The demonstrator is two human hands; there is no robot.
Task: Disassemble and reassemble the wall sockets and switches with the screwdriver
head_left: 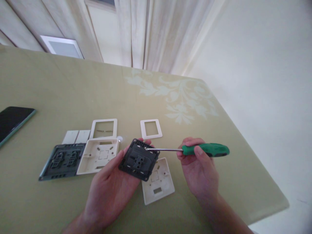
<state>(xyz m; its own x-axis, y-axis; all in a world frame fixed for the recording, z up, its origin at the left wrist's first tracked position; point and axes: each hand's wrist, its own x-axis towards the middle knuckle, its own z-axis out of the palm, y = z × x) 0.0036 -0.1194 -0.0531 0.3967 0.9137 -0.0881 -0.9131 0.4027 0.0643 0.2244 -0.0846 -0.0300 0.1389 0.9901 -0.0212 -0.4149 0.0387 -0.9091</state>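
Observation:
My left hand (117, 188) is closed around a dark grey wall switch module (133, 162), its slotted face turned up toward me. A screwdriver (207, 149) with a green handle is gripped in my right hand (198, 169), the shaft pointing left. Its tip lies over the upper part of the module; whether it touches cannot be told. Partly under the module, a white mounting box (161, 191) rests on the table. Left of my left hand are another white mounting box (98, 157) and a second dark switch module (64, 159).
Two white frames (104, 120) (151, 136) lie farther back, small screws (104, 131) inside the left one. White switch covers (76, 136) sit beside it. A phone (16, 120) is at the left. The table (73, 87) ends near curtains (165, 32) and a white wall (263, 81).

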